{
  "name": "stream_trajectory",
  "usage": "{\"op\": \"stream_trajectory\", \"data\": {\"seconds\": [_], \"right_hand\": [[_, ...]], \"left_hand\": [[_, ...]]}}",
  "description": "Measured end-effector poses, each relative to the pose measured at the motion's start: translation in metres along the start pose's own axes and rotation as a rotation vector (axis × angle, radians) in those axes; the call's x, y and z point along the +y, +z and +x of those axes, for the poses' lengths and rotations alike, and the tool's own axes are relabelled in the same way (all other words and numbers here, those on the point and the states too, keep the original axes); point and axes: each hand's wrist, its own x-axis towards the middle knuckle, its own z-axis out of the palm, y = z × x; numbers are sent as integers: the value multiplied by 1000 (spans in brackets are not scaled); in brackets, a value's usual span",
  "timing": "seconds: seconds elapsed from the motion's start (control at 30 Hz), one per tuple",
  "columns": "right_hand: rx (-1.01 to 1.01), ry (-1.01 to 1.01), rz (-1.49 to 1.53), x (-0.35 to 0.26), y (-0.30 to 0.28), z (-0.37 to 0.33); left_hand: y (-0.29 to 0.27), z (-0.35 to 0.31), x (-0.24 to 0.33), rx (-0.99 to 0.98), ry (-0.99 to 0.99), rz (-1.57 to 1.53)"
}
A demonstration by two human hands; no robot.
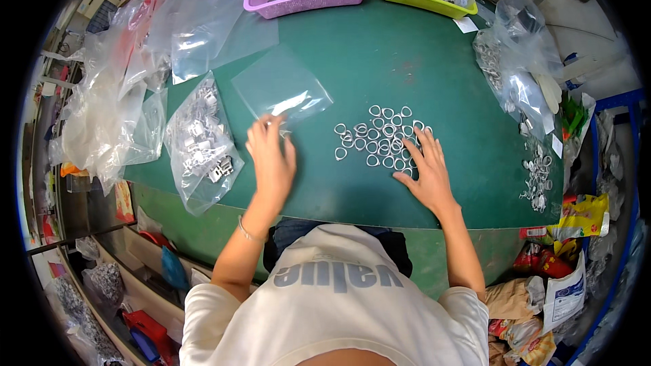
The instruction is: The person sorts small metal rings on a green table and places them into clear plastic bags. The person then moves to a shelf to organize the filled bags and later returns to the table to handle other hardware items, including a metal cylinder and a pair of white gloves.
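On the green table, a loose cluster of small silver teardrop-shaped metal rings (pixel 387 133) lies in front of me. My right hand (pixel 427 173) rests at the cluster's right edge, fingers spread, fingertips touching some rings. My left hand (pixel 270 159) is over the table left of the rings, thumb apart from its partly bent fingers. Its fingertips reach the near edge of a flat clear plastic bag (pixel 278 85); whether they touch it is hard to see. Left of that hand stands a clear bag of silver metal fittings (pixel 202 142).
A purple basin (pixel 312 5) and a yellow-green basin (pixel 430 0), both with metal rings, stand at the far edge. Plastic bags (pixel 112 102) crowd the left side. Bagged parts (pixel 519 61) and a pile of small metal pieces (pixel 538 179) lie at the right.
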Motion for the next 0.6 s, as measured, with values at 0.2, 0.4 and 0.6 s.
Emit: {"op": "stream_trajectory", "data": {"seconds": [0.2,0.4,0.6], "right_hand": [[43,76,67,-14,5,-27],[51,-8,-52,-17,13,-29],[-51,-18,26,-40,18,-62]], "left_hand": [[-25,-97,33,-1649,-622,-1396],[44,-162,23,-1560,-1345,-1997],[69,-157,59,-1551,-1442,-2366]]}}
